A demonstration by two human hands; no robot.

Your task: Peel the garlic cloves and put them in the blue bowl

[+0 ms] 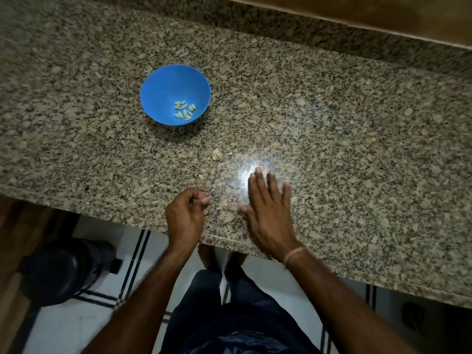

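Note:
A blue bowl [163, 83] stands on the granite counter, left of centre, with several pale peeled garlic cloves [184, 110] lying in its bottom. A small pale scrap of garlic skin [216, 154] lies on the counter between the bowl and my hands. My left hand [185, 215] hovers at the counter's front edge with its fingers curled inward; whether it holds anything is hidden. My right hand [268, 208] lies flat, fingers straight and spread, on the counter just right of it, blurred by motion.
The speckled granite counter [332, 129] runs across the view, with a wooden ledge [357, 14] behind it. Below the front edge stands a dark round container [61, 269] on a white tiled floor. A bright light reflection glares by my right fingertips.

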